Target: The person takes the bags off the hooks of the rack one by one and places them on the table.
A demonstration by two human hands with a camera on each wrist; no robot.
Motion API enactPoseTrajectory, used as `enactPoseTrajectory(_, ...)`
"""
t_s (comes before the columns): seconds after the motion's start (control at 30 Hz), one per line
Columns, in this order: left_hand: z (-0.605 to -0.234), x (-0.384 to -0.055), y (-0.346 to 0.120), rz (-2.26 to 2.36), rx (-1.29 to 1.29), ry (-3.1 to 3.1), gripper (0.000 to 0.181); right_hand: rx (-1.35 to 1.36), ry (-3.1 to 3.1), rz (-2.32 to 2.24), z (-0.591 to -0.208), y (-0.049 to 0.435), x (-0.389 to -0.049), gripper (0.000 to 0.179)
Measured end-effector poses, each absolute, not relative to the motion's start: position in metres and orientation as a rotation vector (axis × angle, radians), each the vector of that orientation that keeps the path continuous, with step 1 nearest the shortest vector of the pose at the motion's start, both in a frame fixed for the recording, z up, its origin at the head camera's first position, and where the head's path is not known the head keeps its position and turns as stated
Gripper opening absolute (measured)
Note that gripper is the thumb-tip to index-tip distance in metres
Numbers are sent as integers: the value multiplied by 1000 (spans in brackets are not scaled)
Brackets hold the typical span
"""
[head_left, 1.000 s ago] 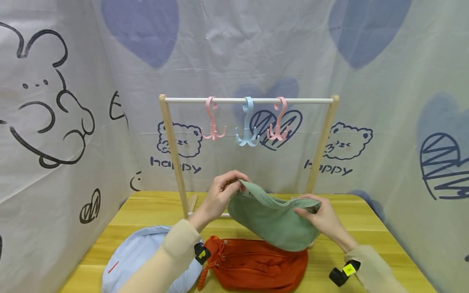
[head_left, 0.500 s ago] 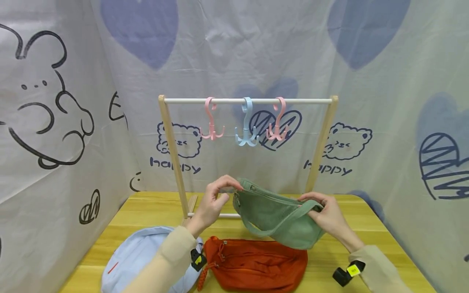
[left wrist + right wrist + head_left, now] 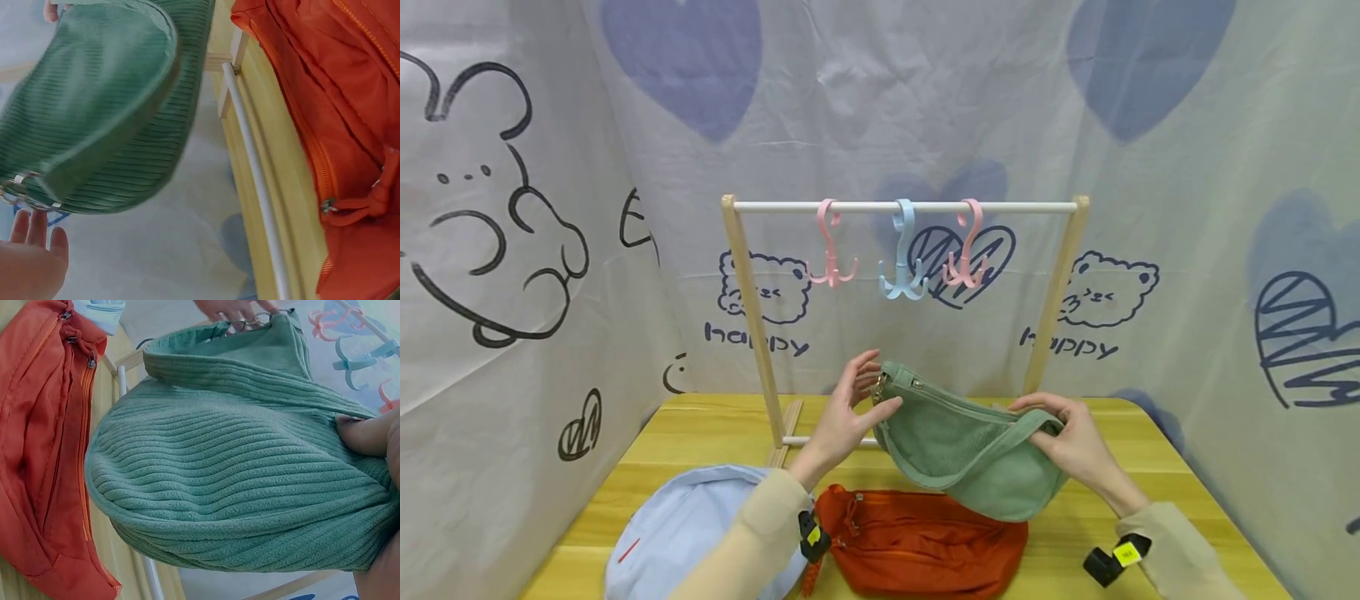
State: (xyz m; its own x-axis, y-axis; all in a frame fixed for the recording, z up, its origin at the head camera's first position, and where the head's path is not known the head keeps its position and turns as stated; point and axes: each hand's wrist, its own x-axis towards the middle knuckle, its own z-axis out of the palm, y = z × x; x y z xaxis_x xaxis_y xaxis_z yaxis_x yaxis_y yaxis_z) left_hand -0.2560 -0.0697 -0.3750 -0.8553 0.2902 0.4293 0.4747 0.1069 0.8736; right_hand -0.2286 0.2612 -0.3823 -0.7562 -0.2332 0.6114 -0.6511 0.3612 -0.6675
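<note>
A green corduroy shoulder bag (image 3: 943, 433) hangs in the air in front of the rack, its left end higher than its right. My right hand (image 3: 1075, 437) pinches its upper right corner, where the strap (image 3: 1000, 446) joins, with thumb and fingers. At the other end is my left hand (image 3: 842, 417), its fingers extended and spread beside the metal ring (image 3: 22, 181). In the left wrist view, those fingertips (image 3: 37, 225) are at the ring; whether they touch it I cannot tell. The strap droops across the bag's near side, and its zipper runs along the top.
Behind the bag stands a wooden rack with a white bar (image 3: 1022, 207). Two pink hooks (image 3: 829, 242) and a blue hook (image 3: 904, 250) hang from it. On the wooden table (image 3: 1120, 467) lie a red-orange bag (image 3: 925, 542) and a pale blue bag (image 3: 685, 525).
The strap has swung from above the bag to its near side. My left hand has let go of the bag's left end, its fingers now spread. My right hand keeps its hold.
</note>
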Motion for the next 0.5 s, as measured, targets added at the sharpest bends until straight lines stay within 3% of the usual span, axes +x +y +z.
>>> enactPoseTrajectory(0.17,-383,-257,-70,-1882,-799,-2308,81,815,-2193,1393,-383,266,-227,28)
enactPoseTrajectory(0.3,-388,-258,-68,-1857,-899,-2333,78,869,-2148,1413,-384,267,-226,32)
enactPoseTrajectory(0.5,-396,-259,-63,-1845,-1013,-2298,37,846,-2096,1514,-387,264,-226,31)
